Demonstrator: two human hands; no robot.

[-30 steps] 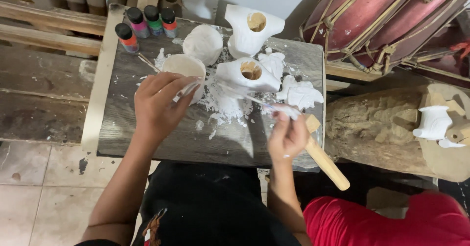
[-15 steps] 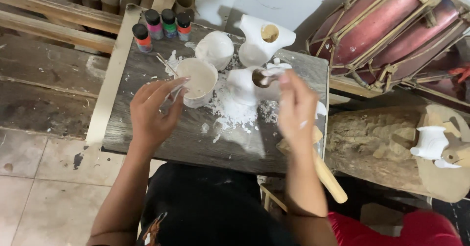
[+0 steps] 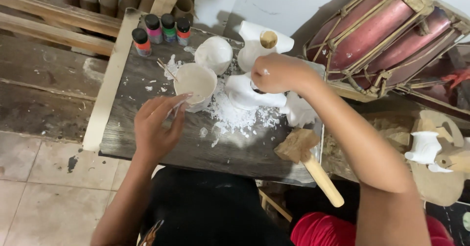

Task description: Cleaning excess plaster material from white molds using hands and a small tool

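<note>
**Plaster work on a dark wooden tabletop**

Dark, weathered plank tabletop, pale strip along its left edge, dusted with white plaster crumbs at the centre. Four small paint bottles with black caps at the far left corner. Round white lump just right of them; white mould with a tan-filled hole further right, at the far edge. Wooden mallet at the near right, handle hanging past the edge. Rough planks on the left, worn floor tiles below, white wall behind, red rope-laced drum leaning at the far right, small white cast on a mat at the right edge.

Left hand near the middle, fingers loosely curled, fingertips touching the near side of the white cup; grip on anything thin there not clear. Right hand closed into a fist over the white plaster figure, pressing on its top; whatever sits inside the fist hidden.

Compared with half a second ago: right hand moved further away and onto the figure, spoon no longer visible; left hand slightly lower, fingers more extended toward the cup.
</note>
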